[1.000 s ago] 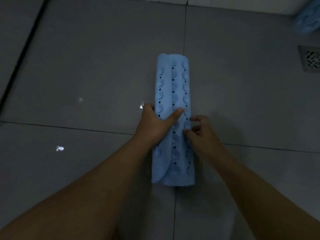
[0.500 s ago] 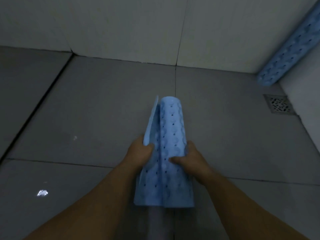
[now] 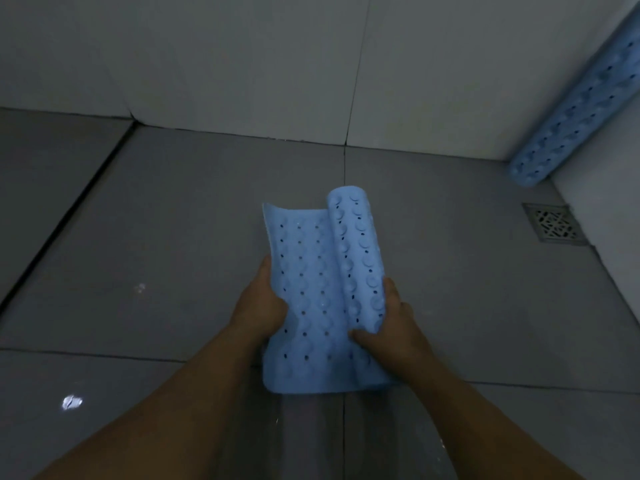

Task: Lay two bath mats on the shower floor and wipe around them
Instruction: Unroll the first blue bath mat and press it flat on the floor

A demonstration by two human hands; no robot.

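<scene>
A light blue bath mat point(image 3: 311, 292) with holes and suction cups is held above the grey shower floor point(image 3: 173, 254), partly unrolled, its right part still curled into a roll. My left hand point(image 3: 259, 306) grips the mat's free left edge. My right hand point(image 3: 391, 327) grips the rolled part from the right side. A second blue mat point(image 3: 575, 112), rolled up, leans in the right corner against the wall.
A square metal drain grate point(image 3: 554, 225) sits in the floor at the right, near the wall. White wall tiles point(image 3: 242, 64) rise behind the floor. A dark groove point(image 3: 65, 216) runs along the floor at the left. Small bright reflections point(image 3: 71, 401) dot the wet tiles.
The mat, rolled on the floor a second ago, has been lifted and is opening: the left edge has pulled away from the roll. The view has tilted up toward the wall.
</scene>
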